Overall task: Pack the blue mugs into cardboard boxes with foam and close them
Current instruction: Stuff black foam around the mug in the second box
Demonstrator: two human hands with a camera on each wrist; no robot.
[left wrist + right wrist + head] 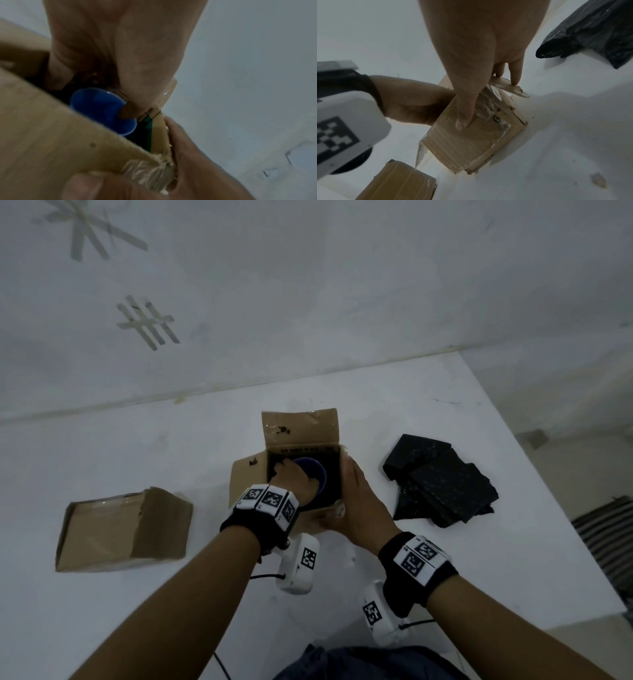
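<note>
An open cardboard box (299, 426) stands mid-table, lined inside with black foam (334, 474). A blue mug (313, 470) sits upright in it. My left hand (294, 477) reaches down into the box and pinches the mug (102, 108) at its rim, thumb (126, 113) inside the cup and fingers outside on the left. My right hand (356, 501) grips the box's near right corner, its thumb (464, 115) flat on the front wall of the box (462, 146) and its fingers (515, 75) along the right side. The mug's lower part is hidden.
A pile of black foam sheets (442, 481) lies to the right of the box. A second cardboard box (126, 529) lies on its side at the left. The white table (445, 559) ends at a drop on the right, and a wall stands behind.
</note>
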